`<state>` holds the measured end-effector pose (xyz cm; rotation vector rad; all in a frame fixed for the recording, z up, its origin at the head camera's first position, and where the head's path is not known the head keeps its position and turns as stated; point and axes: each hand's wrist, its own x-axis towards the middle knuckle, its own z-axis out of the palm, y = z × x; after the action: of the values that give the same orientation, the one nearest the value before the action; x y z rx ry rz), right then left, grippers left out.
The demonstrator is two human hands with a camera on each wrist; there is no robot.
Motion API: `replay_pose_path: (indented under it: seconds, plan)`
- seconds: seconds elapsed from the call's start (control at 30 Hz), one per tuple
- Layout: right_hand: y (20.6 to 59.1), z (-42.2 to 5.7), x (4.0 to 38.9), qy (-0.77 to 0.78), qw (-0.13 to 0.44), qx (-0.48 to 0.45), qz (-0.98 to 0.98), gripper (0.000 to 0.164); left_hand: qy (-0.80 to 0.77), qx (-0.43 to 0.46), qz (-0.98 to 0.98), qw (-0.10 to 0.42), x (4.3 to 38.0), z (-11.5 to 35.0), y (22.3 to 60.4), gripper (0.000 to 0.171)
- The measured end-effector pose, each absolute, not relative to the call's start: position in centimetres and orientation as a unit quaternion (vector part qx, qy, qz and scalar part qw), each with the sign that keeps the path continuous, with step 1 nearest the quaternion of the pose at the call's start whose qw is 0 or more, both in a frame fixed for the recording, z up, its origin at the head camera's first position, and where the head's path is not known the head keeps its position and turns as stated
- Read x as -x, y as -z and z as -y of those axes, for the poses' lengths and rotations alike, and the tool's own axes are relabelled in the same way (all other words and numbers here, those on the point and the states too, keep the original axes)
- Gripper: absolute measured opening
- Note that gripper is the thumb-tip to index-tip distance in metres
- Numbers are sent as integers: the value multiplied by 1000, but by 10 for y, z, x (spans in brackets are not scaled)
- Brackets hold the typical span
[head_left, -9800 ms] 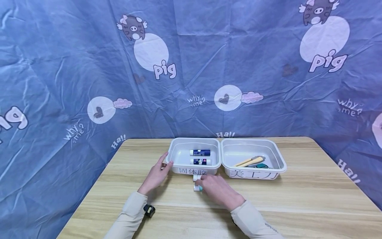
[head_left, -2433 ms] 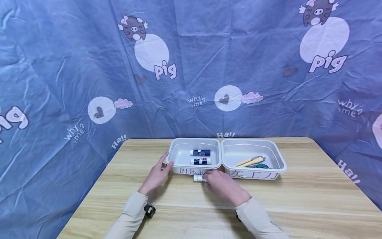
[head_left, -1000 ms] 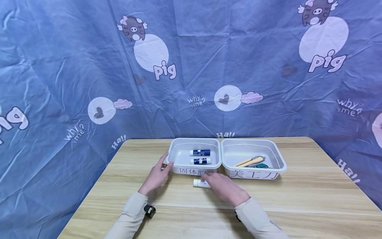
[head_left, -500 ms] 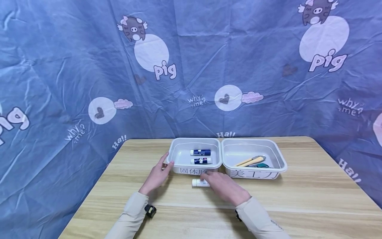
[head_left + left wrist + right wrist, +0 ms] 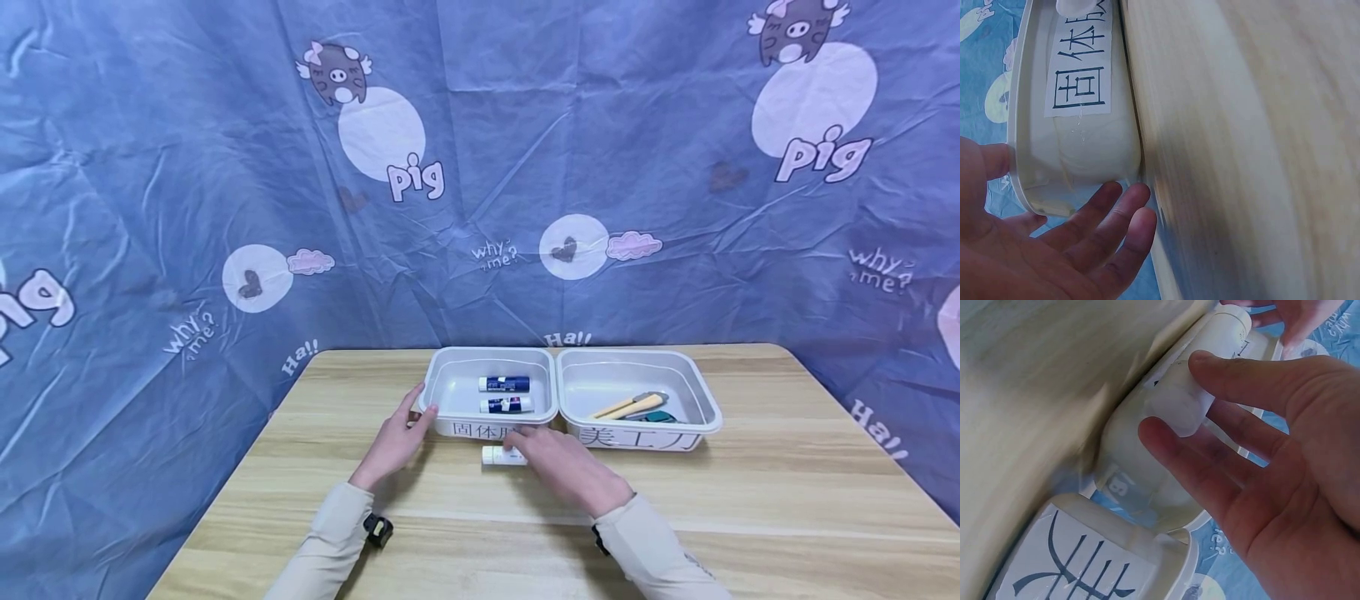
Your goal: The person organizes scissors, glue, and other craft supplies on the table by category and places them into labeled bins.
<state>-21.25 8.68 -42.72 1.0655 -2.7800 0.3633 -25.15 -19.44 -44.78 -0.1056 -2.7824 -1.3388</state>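
My right hand (image 5: pixel 558 467) pinches a white glue stick (image 5: pixel 495 456) between thumb and fingers, just in front of the left bin. The right wrist view shows the glue stick (image 5: pixel 1216 344) lying across the fingertips, its translucent end towards the camera. My left hand (image 5: pixel 396 443) rests at the left bin's front-left corner, thumb near the rim and fingers spread along the side, also seen in the left wrist view as a relaxed hand (image 5: pixel 1054 244). The white left bin (image 5: pixel 450 423) has a Chinese label and holds two blue-and-white glue sticks (image 5: pixel 505 384).
Against the left bin's right side stands a second white bin (image 5: pixel 697 392), labelled too. Inside it lie yellow utility knives (image 5: pixel 630 407) and a green one (image 5: pixel 658 417). The wooden table (image 5: pixel 450 550) ends at a blue printed cloth (image 5: pixel 480 167) behind.
Two white sticks, one with teal, lay before the left bin 9.8 seconds ago; one white stick shows now. Over the last second it has shifted slightly left and towards the bin. The left hand stays put.
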Motion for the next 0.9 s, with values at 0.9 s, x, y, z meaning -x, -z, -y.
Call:
replay_pose_path:
  seconds: [0.9]
  plan:
    - [408,-88,207,-128,134,-377,908,47,436,36,899,28,251,195,447,65]
